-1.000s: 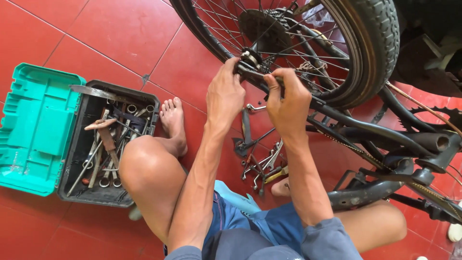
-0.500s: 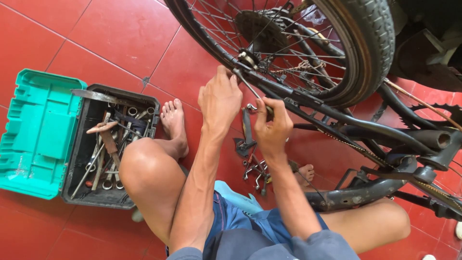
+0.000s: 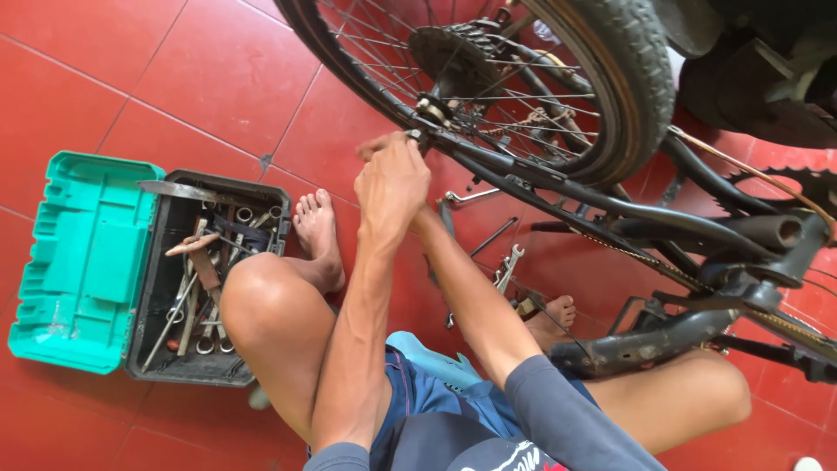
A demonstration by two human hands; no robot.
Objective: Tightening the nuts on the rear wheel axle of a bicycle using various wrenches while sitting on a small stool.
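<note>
Over on the left, my green-lidded toolbox [image 3: 87, 262] lies open on the red tile floor [image 3: 174, 70], crammed with wrenches [image 3: 196, 296], plenty of bare tile around it. Moving right, my left hand [image 3: 392, 183] is closed up at the rear axle [image 3: 429, 112] of the upturned bike wheel [image 3: 523, 78]; what it grips I can't tell. My right hand is hidden behind it, only the forearm shows, so its state is unknown. More wrenches [image 3: 506, 270] lie on the floor under the black frame [image 3: 610, 205]. Wheel's cropped up top.
</note>
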